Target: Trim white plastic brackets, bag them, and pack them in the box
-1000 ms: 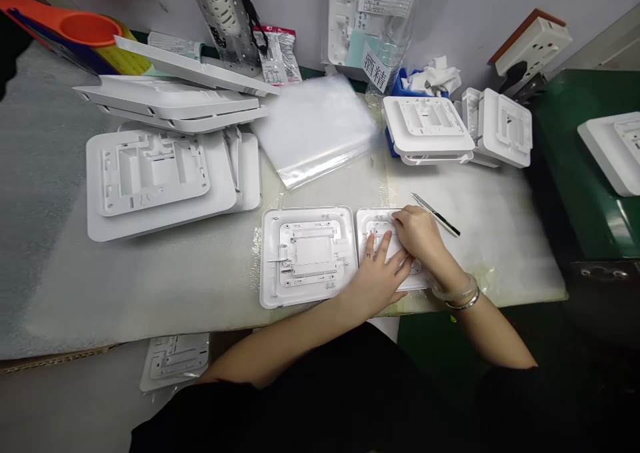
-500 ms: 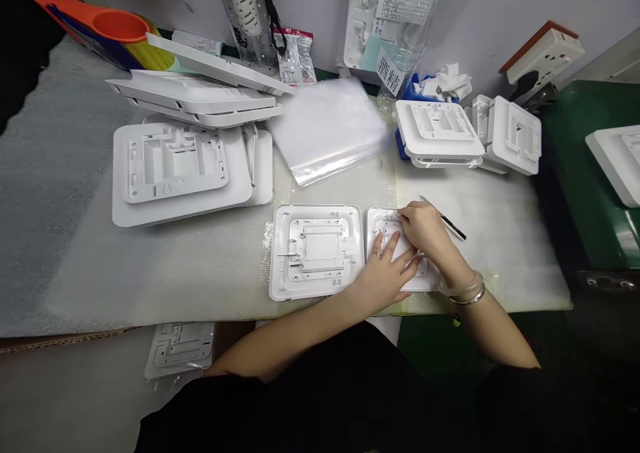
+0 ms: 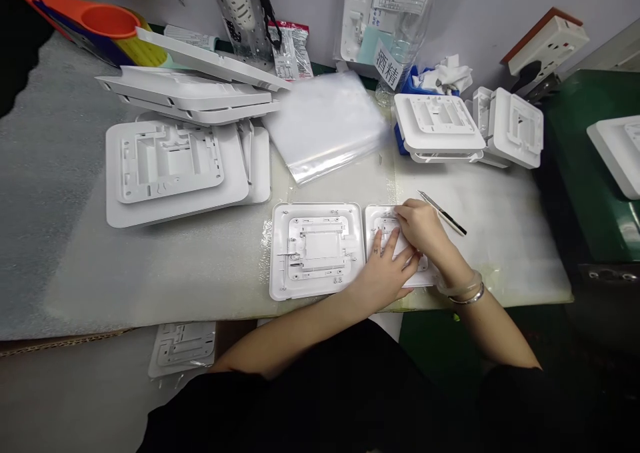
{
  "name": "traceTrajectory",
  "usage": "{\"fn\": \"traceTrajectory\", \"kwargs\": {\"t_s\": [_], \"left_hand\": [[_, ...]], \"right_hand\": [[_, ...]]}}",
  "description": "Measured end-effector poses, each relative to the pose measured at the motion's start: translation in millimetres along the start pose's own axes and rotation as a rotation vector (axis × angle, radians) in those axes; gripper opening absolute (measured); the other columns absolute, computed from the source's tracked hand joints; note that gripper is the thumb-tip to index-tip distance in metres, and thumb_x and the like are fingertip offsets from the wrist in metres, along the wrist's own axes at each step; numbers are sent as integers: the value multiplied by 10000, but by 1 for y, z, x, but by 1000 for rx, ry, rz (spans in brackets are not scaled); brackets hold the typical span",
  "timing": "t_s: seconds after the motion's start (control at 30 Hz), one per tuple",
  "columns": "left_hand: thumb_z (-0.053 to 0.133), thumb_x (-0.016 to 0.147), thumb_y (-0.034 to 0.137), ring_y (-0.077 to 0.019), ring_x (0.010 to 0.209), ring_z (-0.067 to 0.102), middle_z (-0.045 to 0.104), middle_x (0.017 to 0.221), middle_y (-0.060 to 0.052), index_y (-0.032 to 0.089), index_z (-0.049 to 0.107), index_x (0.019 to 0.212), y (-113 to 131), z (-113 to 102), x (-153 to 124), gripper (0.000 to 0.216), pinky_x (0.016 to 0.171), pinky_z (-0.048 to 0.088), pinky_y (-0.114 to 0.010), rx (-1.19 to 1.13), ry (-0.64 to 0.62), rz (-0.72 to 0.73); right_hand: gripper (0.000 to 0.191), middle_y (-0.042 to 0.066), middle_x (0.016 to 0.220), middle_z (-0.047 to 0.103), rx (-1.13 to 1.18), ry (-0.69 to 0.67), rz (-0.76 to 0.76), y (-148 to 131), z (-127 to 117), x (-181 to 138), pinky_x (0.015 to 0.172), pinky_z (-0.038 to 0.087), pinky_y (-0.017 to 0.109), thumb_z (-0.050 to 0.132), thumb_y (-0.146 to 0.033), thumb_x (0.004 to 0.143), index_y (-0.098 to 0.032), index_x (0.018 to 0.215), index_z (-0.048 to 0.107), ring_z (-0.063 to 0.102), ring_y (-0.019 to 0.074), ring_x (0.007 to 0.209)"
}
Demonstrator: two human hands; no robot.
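Note:
Under both hands lies a small white plastic housing panel [image 3: 371,221], partly covered by them. My left hand [image 3: 386,271] rests on it with fingers spread. Near the panel's far edge my right hand [image 3: 420,225] is closed, its fingertips pinched together low over the surface; what they hold, if anything, is hidden. A larger white plastic housing panel [image 3: 321,249] lies flat to the left, inner side up, close beside the small one. Right of my right hand, a slim craft knife [image 3: 444,214] lies on the table.
A stack of white panels [image 3: 180,209] stands at the left. Clear plastic bags [image 3: 327,126] lie at the back middle. More white panels [image 3: 443,129] are piled on a blue bin at the back right, near a clear bottle [image 3: 393,66]. A power socket [image 3: 550,46] is on the wall.
The view has shifted slightly. Both hands keep nearly the same pose on the small panel, and the panels and knife stay in place.

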State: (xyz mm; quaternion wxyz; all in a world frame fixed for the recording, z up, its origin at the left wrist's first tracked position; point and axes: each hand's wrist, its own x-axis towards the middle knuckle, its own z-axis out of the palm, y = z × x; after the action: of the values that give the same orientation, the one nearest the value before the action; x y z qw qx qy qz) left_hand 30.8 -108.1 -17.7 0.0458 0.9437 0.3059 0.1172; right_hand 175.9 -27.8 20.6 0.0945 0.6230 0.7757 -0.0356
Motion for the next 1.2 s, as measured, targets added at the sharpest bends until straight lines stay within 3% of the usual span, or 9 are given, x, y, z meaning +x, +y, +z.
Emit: {"fn": "traceTrajectory", "kwargs": {"t_s": [0.1,0.3,0.47,0.6,0.73,0.9,1.0,1.1,1.2], "left_hand": [[577,895,569,-469,1443,273,424,1534,-115,189,448,1469,0,-2,1,701,1135,262,-686,-13,-28,-10],[531,917,578,-481,1434,279,350,1585,-102,183,435,1481,-1,-1,-1,695,1118,276,-694,11,-21,27],[535,914,579,-475,1443,266,340,1588,-117,181,429,1484,-1,1,-2,704,1129,240,-698,19,-12,20],[534,917,579,-480,1446,252,361,1575,-117,180,429,1482,-1,0,-2,700,1135,227,-697,11,-1,13],[545,911,578,-479,1441,264,355,1582,-102,188,437,1477,0,-3,-2,696,1135,251,-676,-3,-13,-2],[542,908,586,-460,1451,262,336,1592,-99,204,438,1477,0,-5,-2,693,1142,239,-660,6,-16,-8],[537,909,588,-460,1453,255,329,1595,-100,206,441,1475,1,-4,-3,690,1139,244,-658,17,-5,-11],[529,912,592,-468,1450,254,320,1598,-107,200,437,1477,2,-2,-2,694,1136,246,-663,33,6,-8],[519,919,587,-477,1451,245,318,1597,-111,191,436,1478,3,-1,-2,690,1135,241,-669,39,16,-8]], "right_hand": [[311,107,953,656,8,-4,-13,-7,2,3,636,357,288,423,-150,909,-144,996,721,587,201,803],[267,175,829,641,-36,-24,70,15,-13,-4,606,334,318,458,-105,864,-65,814,717,592,243,723],[286,115,977,664,115,-51,-283,23,-21,-4,714,408,284,444,-153,937,-145,989,725,597,200,864],[309,100,1020,643,99,-129,-474,22,-19,0,660,355,268,422,-65,897,-151,973,708,557,168,790],[260,56,1030,622,16,-205,-476,23,-23,4,589,263,258,467,-49,868,-176,913,689,478,121,668],[270,57,1049,604,-79,-272,-398,27,-26,3,566,268,257,457,-71,874,-183,948,691,484,111,634],[274,78,1051,613,37,-155,-394,36,-24,-1,604,366,267,428,-122,916,-171,983,689,547,134,683],[289,94,1074,618,273,118,-437,41,-22,-5,723,444,273,407,-184,971,-159,1104,663,607,171,877],[293,96,1089,628,229,239,-424,36,-19,-2,722,427,275,412,-186,981,-159,1132,662,601,178,885]]}}
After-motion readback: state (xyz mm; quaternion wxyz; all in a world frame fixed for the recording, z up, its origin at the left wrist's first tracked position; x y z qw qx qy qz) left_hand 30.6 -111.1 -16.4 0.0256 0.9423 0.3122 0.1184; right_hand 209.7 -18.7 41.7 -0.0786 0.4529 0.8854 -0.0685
